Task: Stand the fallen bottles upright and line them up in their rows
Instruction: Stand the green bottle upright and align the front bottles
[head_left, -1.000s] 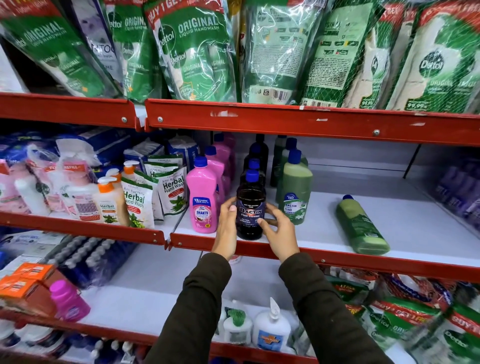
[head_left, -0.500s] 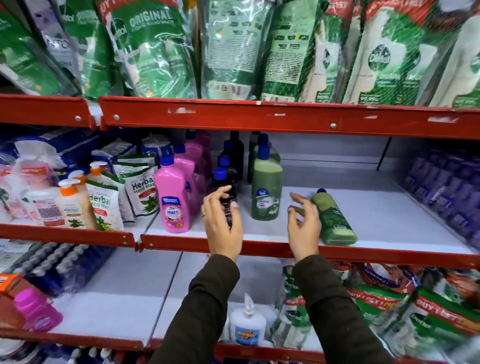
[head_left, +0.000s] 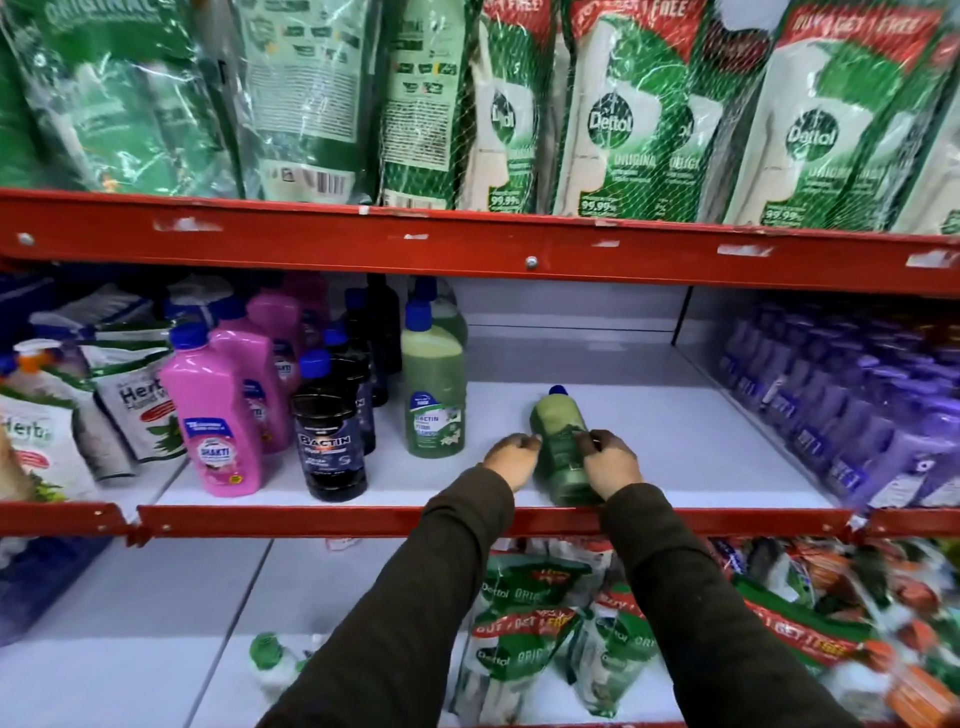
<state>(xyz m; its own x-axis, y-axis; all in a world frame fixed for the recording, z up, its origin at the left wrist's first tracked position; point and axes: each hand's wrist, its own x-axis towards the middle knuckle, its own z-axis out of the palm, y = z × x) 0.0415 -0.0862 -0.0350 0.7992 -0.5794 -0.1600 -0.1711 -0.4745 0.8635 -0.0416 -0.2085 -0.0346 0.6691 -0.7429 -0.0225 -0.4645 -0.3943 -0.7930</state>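
Observation:
A green bottle with a blue cap (head_left: 560, 431) lies on its side on the white middle shelf (head_left: 701, 452), cap pointing away from me. My left hand (head_left: 511, 457) touches its left flank and my right hand (head_left: 608, 460) grips its right side, fingers curled over the label. To the left stand upright rows: a green bottle (head_left: 434, 384), a dark Bactin bottle (head_left: 332, 441) and a pink Shakti bottle (head_left: 221, 415), each with more bottles behind it.
Purple bottles (head_left: 852, 410) fill the shelf's right end. Herbal hand wash pouches (head_left: 135, 400) sit at the left. Dettol refill pouches (head_left: 613, 114) hang over the red shelf rail (head_left: 467, 249) above, and more lie on the lower shelf (head_left: 524, 639).
Both hands left the dark Bactin bottle, which now stands at the front of its row, and moved right to the lying green bottle. The view shifted right.

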